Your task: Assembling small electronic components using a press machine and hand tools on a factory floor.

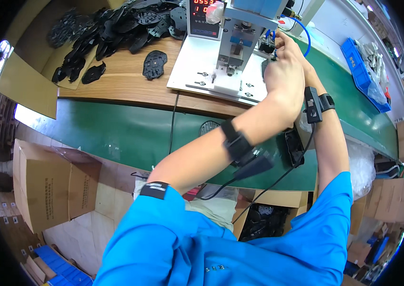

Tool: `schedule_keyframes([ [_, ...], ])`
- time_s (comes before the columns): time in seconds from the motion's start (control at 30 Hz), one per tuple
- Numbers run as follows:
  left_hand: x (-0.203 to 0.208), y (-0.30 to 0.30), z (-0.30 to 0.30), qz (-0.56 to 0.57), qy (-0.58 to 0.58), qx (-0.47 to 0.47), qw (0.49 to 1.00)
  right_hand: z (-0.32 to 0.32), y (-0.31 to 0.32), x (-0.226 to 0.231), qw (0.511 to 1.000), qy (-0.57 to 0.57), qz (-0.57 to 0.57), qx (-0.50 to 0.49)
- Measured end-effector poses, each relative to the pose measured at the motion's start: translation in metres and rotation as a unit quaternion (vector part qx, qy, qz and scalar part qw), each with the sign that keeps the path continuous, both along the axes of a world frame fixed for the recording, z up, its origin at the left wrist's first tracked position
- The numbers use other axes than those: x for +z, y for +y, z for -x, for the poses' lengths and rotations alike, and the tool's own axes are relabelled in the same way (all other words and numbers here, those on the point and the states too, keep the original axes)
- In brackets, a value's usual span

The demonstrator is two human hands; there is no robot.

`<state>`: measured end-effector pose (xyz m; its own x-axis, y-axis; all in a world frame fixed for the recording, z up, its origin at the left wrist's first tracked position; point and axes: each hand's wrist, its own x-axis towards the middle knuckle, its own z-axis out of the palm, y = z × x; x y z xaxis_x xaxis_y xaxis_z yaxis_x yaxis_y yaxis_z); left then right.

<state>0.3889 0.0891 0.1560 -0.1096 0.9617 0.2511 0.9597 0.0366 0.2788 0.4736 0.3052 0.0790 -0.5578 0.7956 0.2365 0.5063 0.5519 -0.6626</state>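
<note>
Both of my arms reach to the right side of a small press machine (242,45) on a white base plate. My left hand (284,78) is beside the press column, back of the hand toward me, its fingers mostly hidden. Just beyond it, partly covered by it, my right hand (293,49) has bent fingers close to a black fitting (267,46) with blue tubing. What the fingers hold, if anything, cannot be made out. A dark flat piece (264,69) shows in part on the base plate next to my left hand.
Black moulded plates (140,24) are heaped in an open carton at the back left; one plate (154,65) lies apart on the wooden board. A control box (205,19) with a red display stands beside the press. A blue bin (361,71) sits at right. Cables hang from my wrists.
</note>
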Motion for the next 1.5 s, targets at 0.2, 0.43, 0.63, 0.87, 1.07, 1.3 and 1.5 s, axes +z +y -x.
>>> schedule_keyframes([
  [0.2, -0.032, -0.113, 0.068, 0.027, 0.022, -0.109, 0.993, 0.01, -0.012, 0.006, 0.99, -0.091, -0.066, -0.089],
  [0.43, -0.054, -0.177, 0.17, 0.001, -0.109, -0.07, 0.992, 0.017, -0.018, 0.01, 0.989, -0.086, -0.066, -0.095],
  [0.63, -0.052, -0.178, 0.202, 0.14, -0.404, -0.118, 0.896, 0.016, -0.021, 0.009, 0.987, -0.102, -0.063, -0.104],
  [0.87, -0.065, -0.116, 0.205, 0.059, -0.397, -0.126, 0.907, 0.013, -0.021, 0.009, 0.987, -0.1, -0.06, -0.11],
  [1.07, -0.076, -0.089, 0.201, 0.086, -0.566, -0.111, 0.813, 0.018, -0.025, 0.01, 0.988, -0.074, -0.089, -0.105],
  [1.3, -0.067, -0.082, 0.194, 0.129, -0.678, -0.049, 0.722, 0.017, -0.024, 0.009, 0.987, -0.08, -0.081, -0.116],
  [1.5, -0.062, -0.096, 0.196, 0.138, -0.727, -0.064, 0.669, 0.016, -0.022, 0.006, 0.987, -0.075, -0.089, -0.111],
])
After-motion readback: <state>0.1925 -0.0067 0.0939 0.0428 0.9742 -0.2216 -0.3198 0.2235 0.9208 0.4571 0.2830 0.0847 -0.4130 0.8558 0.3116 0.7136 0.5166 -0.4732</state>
